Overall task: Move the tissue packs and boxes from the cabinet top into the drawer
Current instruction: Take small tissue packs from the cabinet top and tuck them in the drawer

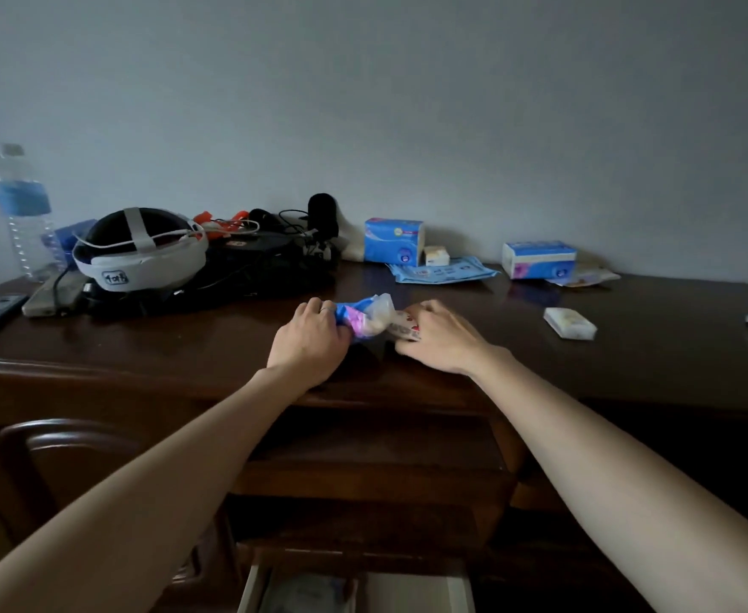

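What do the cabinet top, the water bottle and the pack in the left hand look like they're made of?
Cabinet top: dark wood with a glossy varnish, judging by the reflections on it; solid or veneer is unclear.
Water bottle: clear ribbed plastic with a blue label.
Tissue pack gripped by the left hand: thin, soft plastic film, crinkled and shiny where squeezed.

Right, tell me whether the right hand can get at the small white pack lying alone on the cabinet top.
Probably yes. The small white pack lies in the open to the right of the right hand, with bare cabinet top between them. That hand grips a red-and-white pack, though, so it would need freeing first.
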The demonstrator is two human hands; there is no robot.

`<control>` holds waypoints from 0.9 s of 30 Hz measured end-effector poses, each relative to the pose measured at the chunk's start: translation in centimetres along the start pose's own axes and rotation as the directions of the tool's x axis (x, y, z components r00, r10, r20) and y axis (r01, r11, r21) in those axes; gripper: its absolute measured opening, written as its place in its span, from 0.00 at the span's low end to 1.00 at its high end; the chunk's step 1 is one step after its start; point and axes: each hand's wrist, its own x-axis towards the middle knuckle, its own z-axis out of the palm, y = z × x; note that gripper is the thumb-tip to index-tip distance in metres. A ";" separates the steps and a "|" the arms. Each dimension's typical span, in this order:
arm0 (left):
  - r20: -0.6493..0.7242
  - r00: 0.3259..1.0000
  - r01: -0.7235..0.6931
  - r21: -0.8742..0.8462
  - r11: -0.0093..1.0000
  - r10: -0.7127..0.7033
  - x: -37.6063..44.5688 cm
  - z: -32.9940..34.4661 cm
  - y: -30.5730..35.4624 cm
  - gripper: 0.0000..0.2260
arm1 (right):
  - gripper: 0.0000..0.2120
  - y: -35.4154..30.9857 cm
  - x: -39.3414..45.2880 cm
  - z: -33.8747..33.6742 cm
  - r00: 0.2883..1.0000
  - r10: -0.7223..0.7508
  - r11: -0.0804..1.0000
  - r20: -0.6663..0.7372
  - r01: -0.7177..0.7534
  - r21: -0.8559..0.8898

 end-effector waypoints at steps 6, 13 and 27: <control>-0.414 0.878 -0.287 -0.054 0.956 0.240 -11.6 -0.5 0.6 0.11 | 0.22 -1.3 -10.9 2.1 0.931 0.163 0.853 -0.327 0.034 0.522; -0.251 0.947 -0.248 -0.178 0.952 0.200 -27.8 7.9 -5.3 0.13 | 0.23 -1.8 -24.0 16.9 0.869 0.258 0.718 -0.422 0.120 0.685; 0.126 0.967 0.218 0.045 0.975 -0.222 -41.2 18.5 -15.8 0.12 | 0.18 -2.2 -25.6 41.7 0.651 0.425 0.470 0.629 -0.752 0.462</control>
